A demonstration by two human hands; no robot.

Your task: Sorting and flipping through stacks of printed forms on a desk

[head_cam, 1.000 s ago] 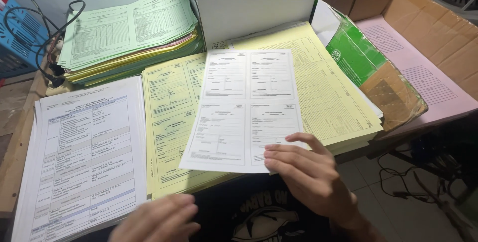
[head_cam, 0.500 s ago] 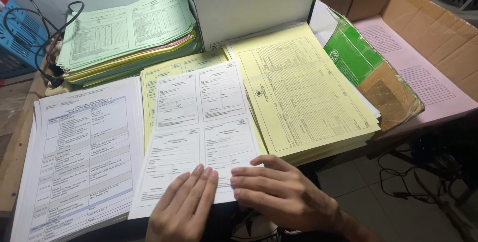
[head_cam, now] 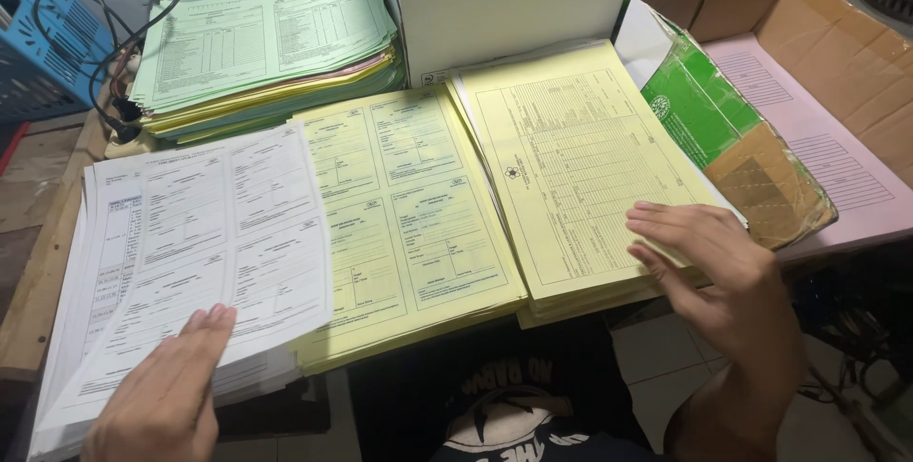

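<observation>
Since half a second ago, our left hand (head_cam: 162,395) has carried the white form sheet (head_cam: 204,262) leftward, off the middle yellow stack (head_cam: 418,224) and onto the white stack (head_cam: 105,262) at the left end of the table (head_cam: 38,291). Our right hand, which was pressing the sheet beside the left one, has swung away to the far side of that middle yellow stack.

We take the middle yellow stack as our landmark. Left of it, the white form sheet lies slanted over the white stack, its right edge lapping onto the yellow pile. Our left hand lies flat on the sheet's lower left part, fingers (head_cam: 214,324) stretched out and pressing, not curled around anything.

Right of the landmark sits a second yellow stack (head_cam: 580,167), printed with a large table. Our right hand (head_cam: 713,262) rests open on its lower right corner, fingers spread and slack, gripping nothing.

Behind the landmark and to the left, a pile of green, pink and yellow forms (head_cam: 266,44) rises higher. Directly behind stands a white box (head_cam: 514,6). Further right, past the second yellow stack, an open cardboard box (head_cam: 837,53) holds pink sheets (head_cam: 818,148), with a green wrapped packet (head_cam: 704,110) leaning at its near wall.
</observation>
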